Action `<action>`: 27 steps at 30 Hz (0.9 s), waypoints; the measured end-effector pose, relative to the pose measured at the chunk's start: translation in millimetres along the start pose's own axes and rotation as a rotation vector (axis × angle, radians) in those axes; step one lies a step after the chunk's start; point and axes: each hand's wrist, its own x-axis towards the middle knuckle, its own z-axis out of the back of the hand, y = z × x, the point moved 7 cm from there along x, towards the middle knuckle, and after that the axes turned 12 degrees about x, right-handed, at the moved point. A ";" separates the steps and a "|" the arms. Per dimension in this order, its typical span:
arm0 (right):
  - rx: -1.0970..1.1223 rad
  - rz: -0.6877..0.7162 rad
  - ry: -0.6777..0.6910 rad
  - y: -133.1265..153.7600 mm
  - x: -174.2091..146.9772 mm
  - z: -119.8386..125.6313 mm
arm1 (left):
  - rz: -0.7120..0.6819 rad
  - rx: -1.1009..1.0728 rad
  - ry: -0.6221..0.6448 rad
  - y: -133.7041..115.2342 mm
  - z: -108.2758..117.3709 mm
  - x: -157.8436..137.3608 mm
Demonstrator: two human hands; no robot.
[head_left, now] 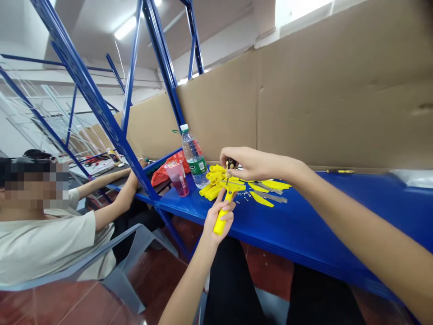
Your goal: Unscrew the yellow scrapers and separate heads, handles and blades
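Observation:
My left hand [212,215] is wrapped around the grip of a yellow plastic scraper [220,224], its wide head pointing away from me. Above that head, my right hand [245,163] grips the dark handle of a screwdriver [231,161], pointed down at the scraper's head. Whether the tip sits in a screw is too small to tell. Just behind lies a pile of yellow tubular handles [211,192]. To the right are flat yellow pieces [262,199] and grey strips [275,197], with tiny loose parts [246,194] scattered beside them.
A water bottle [193,155], a pink cup [178,179] and a red plastic bag [160,175] stand left on the blue table [321,216]. A yellow-handled tool [345,171] and clear plastic [414,178] lie along the back. A blue rack post [115,131] separates me from a seated co-worker [50,234].

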 end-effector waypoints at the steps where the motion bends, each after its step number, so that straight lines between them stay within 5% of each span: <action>1: 0.010 0.005 0.005 1.7 0.7 -0.3 | 0.005 -0.012 0.004 0.6 -0.3 -0.4; 16: 0.147 -0.118 -0.141 -36.1 -2.5 9.5 | -0.041 0.071 -0.013 -2.5 1.4 1.7; 27: 0.169 -0.101 -0.185 -34.6 -2.6 7.7 | -0.062 0.043 0.042 -3.0 2.9 2.3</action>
